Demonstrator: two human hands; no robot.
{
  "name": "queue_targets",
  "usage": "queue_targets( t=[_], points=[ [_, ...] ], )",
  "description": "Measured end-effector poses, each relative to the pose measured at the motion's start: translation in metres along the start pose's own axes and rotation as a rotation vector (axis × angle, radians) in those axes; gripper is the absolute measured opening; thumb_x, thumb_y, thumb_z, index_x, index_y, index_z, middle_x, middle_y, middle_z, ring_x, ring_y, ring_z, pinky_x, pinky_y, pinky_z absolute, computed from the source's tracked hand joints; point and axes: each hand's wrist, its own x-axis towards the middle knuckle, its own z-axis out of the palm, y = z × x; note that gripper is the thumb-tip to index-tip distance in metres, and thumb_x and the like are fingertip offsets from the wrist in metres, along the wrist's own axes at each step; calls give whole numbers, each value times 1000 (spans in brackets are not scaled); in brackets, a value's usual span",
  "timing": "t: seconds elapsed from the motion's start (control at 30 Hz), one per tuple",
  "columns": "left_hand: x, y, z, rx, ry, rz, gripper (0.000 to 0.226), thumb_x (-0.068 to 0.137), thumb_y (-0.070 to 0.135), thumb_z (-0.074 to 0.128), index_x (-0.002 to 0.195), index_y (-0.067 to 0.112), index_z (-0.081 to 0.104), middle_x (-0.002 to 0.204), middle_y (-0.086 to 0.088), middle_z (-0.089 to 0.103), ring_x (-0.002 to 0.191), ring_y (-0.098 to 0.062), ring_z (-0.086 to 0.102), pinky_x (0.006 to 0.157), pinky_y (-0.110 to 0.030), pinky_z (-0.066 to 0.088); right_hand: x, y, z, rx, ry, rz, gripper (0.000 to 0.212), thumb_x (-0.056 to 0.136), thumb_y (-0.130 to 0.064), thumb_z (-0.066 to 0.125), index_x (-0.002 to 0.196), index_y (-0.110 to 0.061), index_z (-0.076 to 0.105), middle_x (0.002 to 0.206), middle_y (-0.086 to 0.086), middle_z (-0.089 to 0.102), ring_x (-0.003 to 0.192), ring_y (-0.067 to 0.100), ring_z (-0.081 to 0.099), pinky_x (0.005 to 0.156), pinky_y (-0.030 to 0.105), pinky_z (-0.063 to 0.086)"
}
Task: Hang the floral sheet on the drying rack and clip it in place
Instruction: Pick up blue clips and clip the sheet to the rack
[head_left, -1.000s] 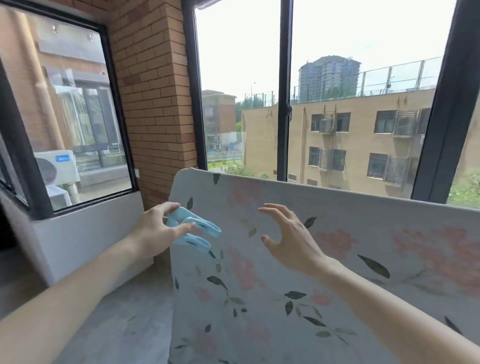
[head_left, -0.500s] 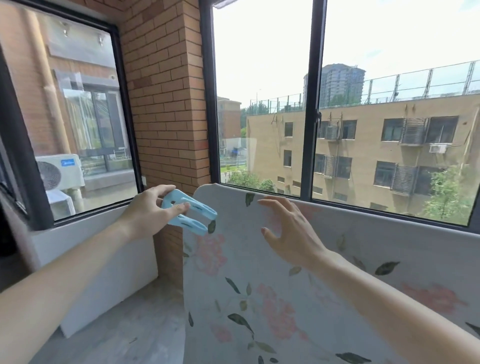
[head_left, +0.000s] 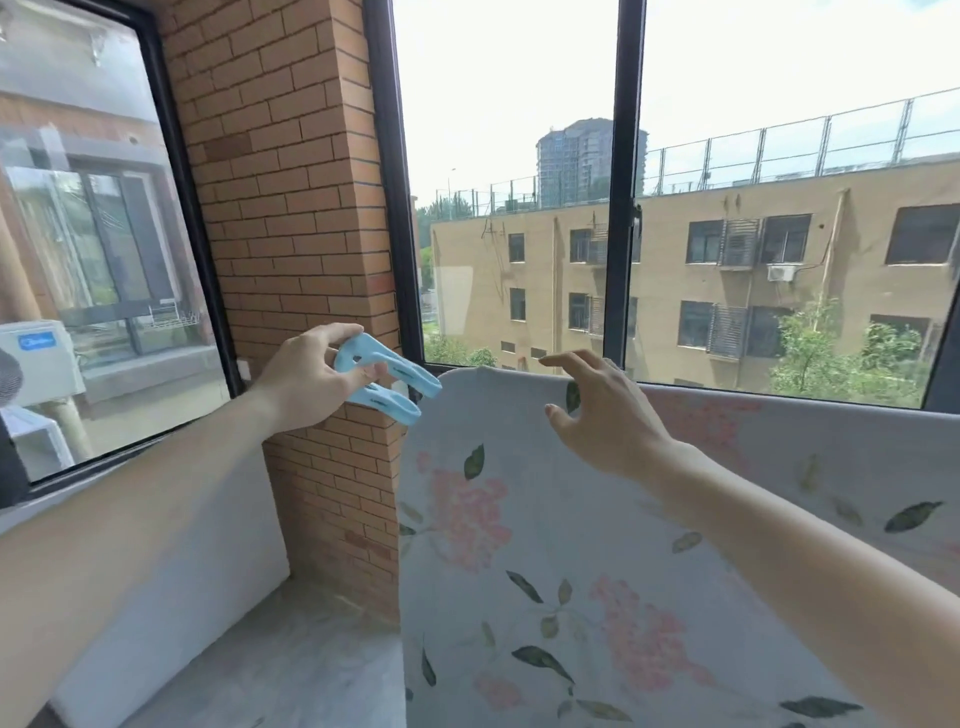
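Note:
The floral sheet (head_left: 597, 561), pale with pink flowers and green leaves, hangs draped over a rack bar that it hides. Its top edge runs from centre to right. My left hand (head_left: 306, 379) grips a large light-blue clothes clip (head_left: 387, 384), jaws apart and pointing right, just left of the sheet's top-left corner. My right hand (head_left: 605, 415) hovers with fingers spread at the sheet's top edge, holding nothing.
A brick pillar (head_left: 306, 260) stands behind the clip. Black-framed windows (head_left: 621, 208) run behind the sheet. A white ledge (head_left: 156, 545) and grey concrete sill (head_left: 291, 660) lie lower left. An air-conditioner unit (head_left: 36, 358) sits outside the left window.
The view has swung left and up. My left hand carried the clip upward toward the sheet's top-left corner, and my right hand rose to the top edge.

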Motion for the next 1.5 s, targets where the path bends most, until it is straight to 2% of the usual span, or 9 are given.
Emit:
queue_targets(
  t=[0.13,0.33,0.47,0.57,0.7,0.87,1.13,1.33,1.5],
  points=[
    [18,-19,-2,-20,-34,70,70,87,61,73,145,28,53,138,8,62,115,-19,63,96,-46,58,4,-7,11,-143,-22,107,53,93,-32,66,145,-29,52,147,-4,54,127,26,56,111,42,37],
    [36,-29,3,-31,-36,186,54,89,41,79,137,27,59,127,8,66,104,-14,64,79,-31,59,13,-6,17,-257,-22,192,39,100,-38,58,136,-24,62,127,0,67,120,26,59,103,40,40],
    [46,-33,2,-58,-25,203,40,86,37,82,122,31,66,111,12,69,91,-6,65,74,-33,60,16,-4,21,-258,-9,226,26,102,-36,53,120,-25,68,112,-1,70,111,27,59,97,39,37],
    [53,-31,4,-77,5,189,27,84,37,85,105,34,68,98,17,69,82,-9,67,70,-34,59,18,-4,21,-263,-4,243,22,103,-36,52,113,-26,70,110,-1,71,107,27,60,95,39,37],
    [62,-30,10,-79,9,167,19,81,34,88,89,32,70,89,12,72,77,-14,68,61,-30,55,18,-6,22,-269,7,239,18,103,-34,52,101,-26,68,101,0,72,99,28,60,94,40,37],
    [67,-26,18,-62,-86,195,20,78,26,91,89,24,75,86,8,73,72,-17,67,61,-28,53,20,-7,22,-269,7,247,18,102,-32,54,98,-22,69,93,1,72,91,28,62,84,37,35],
    [81,-29,30,-204,-160,176,16,78,21,90,89,20,78,86,3,74,77,-16,64,63,-25,53,21,-6,21,-273,13,254,19,103,-33,54,98,-21,68,87,1,69,86,28,61,80,35,35],
    [85,-37,37,-340,-184,117,16,78,21,90,89,20,79,89,-1,75,81,-18,66,72,-33,59,21,-6,22,-278,29,256,19,103,-32,55,99,-20,69,90,3,70,86,29,61,81,35,34],
    [90,-40,38,-287,-179,133,15,81,22,87,92,19,78,91,0,74,82,-20,67,66,-28,55,22,-8,24,-275,34,247,19,103,-33,54,100,-21,69,89,3,70,87,29,61,81,36,36]
  ],
)
